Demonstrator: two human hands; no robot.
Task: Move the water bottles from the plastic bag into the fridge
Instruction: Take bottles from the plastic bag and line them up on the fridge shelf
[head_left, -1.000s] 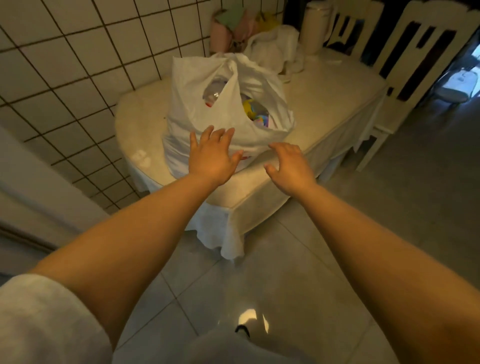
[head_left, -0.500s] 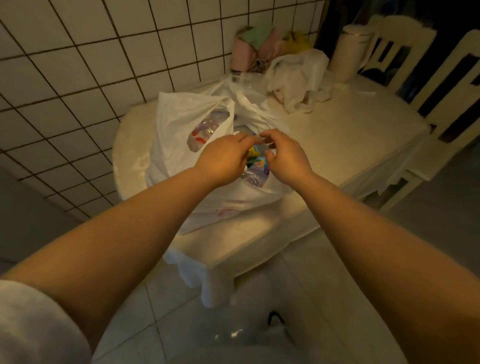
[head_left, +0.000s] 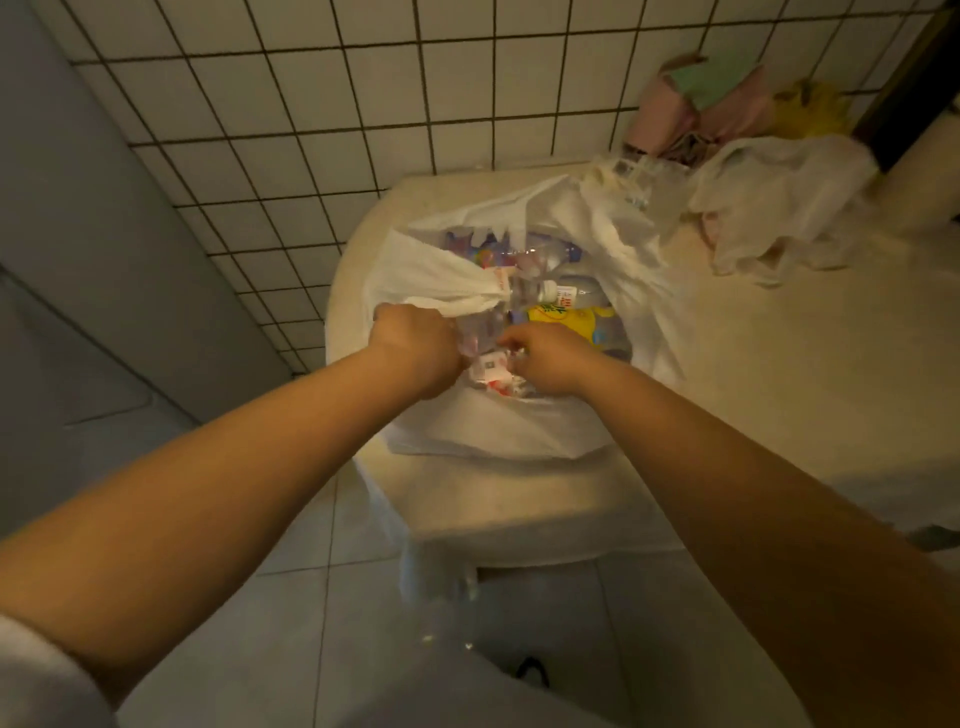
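- Two hands reach into the mouth of the plastic bag (head_left: 498, 431): the left hand (head_left: 415, 348) is curled round a clear water bottle (head_left: 480, 325), the right hand (head_left: 545, 361) has bent fingers among the bottles, its hold unclear.
- Several water bottles (head_left: 566, 291) lie inside the bag, one with a yellow label (head_left: 571, 317).
- The bag sits on a cream table (head_left: 779, 395) beside a tiled wall (head_left: 311, 104).
- A crumpled white bag (head_left: 779, 202) lies further back.

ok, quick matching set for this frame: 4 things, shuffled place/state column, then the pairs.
Things:
1. left hand
2. yellow-labelled bottle
3. crumpled white bag
4. plastic bag

States:
A. lying inside the open bag
B. on the table near the tiled wall
C. at the bag's mouth, fingers curled
D. open on the table's near end

Pairs: 1-C, 2-A, 3-B, 4-D
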